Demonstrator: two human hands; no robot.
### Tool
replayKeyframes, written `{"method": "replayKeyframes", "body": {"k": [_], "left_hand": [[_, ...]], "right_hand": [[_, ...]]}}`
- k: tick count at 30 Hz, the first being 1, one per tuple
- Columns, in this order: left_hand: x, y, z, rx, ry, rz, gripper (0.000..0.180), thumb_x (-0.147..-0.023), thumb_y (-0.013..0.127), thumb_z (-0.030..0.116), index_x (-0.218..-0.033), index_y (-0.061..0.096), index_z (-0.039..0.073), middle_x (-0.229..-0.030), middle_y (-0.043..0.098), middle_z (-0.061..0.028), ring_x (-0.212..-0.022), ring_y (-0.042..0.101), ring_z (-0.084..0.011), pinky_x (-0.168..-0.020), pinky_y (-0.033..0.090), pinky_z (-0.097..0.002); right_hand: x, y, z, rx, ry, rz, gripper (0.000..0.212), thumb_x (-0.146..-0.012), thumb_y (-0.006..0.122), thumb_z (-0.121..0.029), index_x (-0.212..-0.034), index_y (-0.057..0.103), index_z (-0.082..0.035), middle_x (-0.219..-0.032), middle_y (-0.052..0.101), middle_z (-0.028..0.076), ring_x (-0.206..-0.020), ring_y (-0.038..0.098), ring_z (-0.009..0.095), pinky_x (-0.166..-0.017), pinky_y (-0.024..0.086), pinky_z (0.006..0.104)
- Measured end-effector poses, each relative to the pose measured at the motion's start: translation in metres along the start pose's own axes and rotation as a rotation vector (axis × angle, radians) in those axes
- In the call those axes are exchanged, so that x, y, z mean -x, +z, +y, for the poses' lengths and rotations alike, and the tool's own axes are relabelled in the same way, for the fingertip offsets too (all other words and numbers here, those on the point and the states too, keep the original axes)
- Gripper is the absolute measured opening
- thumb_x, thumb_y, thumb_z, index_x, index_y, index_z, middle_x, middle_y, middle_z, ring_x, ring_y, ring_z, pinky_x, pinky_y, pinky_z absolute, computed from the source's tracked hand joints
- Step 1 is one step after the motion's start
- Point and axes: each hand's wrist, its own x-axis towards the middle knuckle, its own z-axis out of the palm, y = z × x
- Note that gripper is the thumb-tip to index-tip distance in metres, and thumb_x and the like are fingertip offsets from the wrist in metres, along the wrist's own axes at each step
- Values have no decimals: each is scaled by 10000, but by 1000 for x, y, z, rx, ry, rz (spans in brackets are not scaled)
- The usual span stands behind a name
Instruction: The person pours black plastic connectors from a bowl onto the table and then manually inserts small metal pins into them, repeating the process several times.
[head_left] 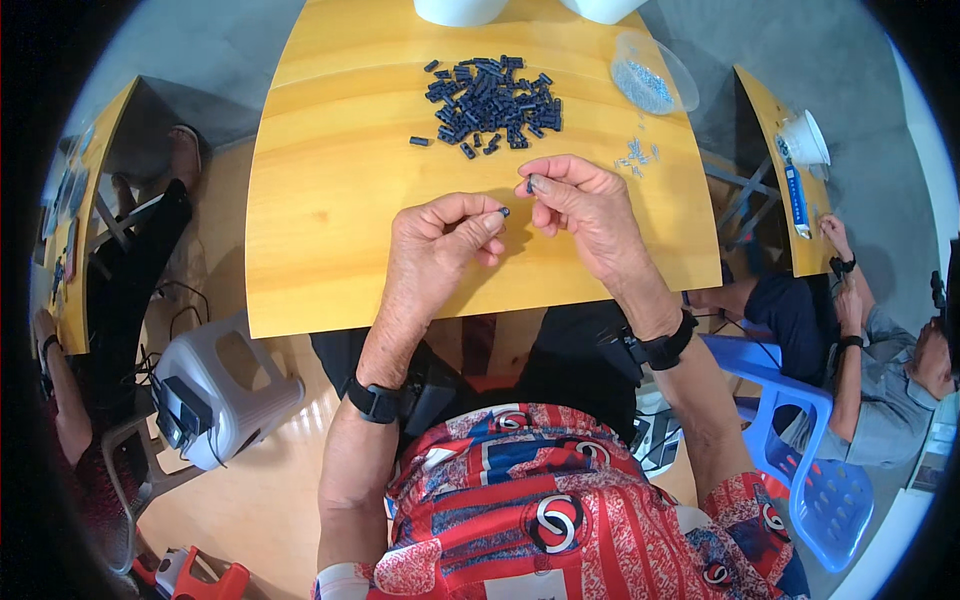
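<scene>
Above the near part of the yellow wooden table (330,230), my left hand (447,240) pinches a small black plastic part (505,212) between thumb and forefinger. My right hand (582,205), a little farther off, also pinches a small dark piece (530,184), mostly covered by the fingertips. The two hands are close but apart. Beyond them lies a heap of small black plastic parts (490,100), with a few strays at its near edge. Several small silvery metal pins (637,155) are scattered to the right of the heap.
A clear round tub (683,80) of tiny metal pieces stands at the far right, and white containers (460,8) at the far edge. Co-workers sit at tables on both sides. A blue plastic chair (800,440) is at right, a grey stool (220,390) at left.
</scene>
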Motion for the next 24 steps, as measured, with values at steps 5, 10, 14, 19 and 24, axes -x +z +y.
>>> {"method": "replayKeyframes", "body": {"k": [5,10,14,19,24], "left_hand": [[0,1,2,-22,4,4,130,-871,632,69,-946,666,-30,-764,660,-61,-652,604,-100,-595,510,-233],[1,2,2,24,10,15,122,-871,625,55,-943,665,-34,-738,654,-52,-644,619,-96,-579,519,-223],[1,0,-1,38,19,1,124,-873,623,55,-948,664,-35,-744,655,-52,-643,619,-97,-579,519,-224],[2,0,0,81,6,-5,127,-875,621,57,-951,663,-36,-752,657,-54,-646,620,-96,-581,519,-224],[1,0,1,66,0,-10,130,-876,620,58,-953,662,-38,-754,658,-56,-646,620,-94,-578,519,-221]], "right_hand": [[4,1,10,-6,-100,-3,134,-866,636,-104,-964,656,-15,-765,633,-2,-595,538,52,-539,424,190],[7,6,12,44,-163,-6,117,-856,645,-81,-949,653,-10,-753,630,-3,-593,534,46,-529,422,183],[8,10,13,117,-214,-4,103,-856,639,-68,-939,654,-9,-752,633,1,-603,539,41,-524,425,179],[8,13,12,254,-281,22,98,-852,638,-62,-929,653,-4,-765,642,4,-623,550,40,-528,434,177],[10,14,11,312,-321,22,99,-854,628,-50,-930,647,11,-777,648,18,-643,564,51,-557,465,194]]}}
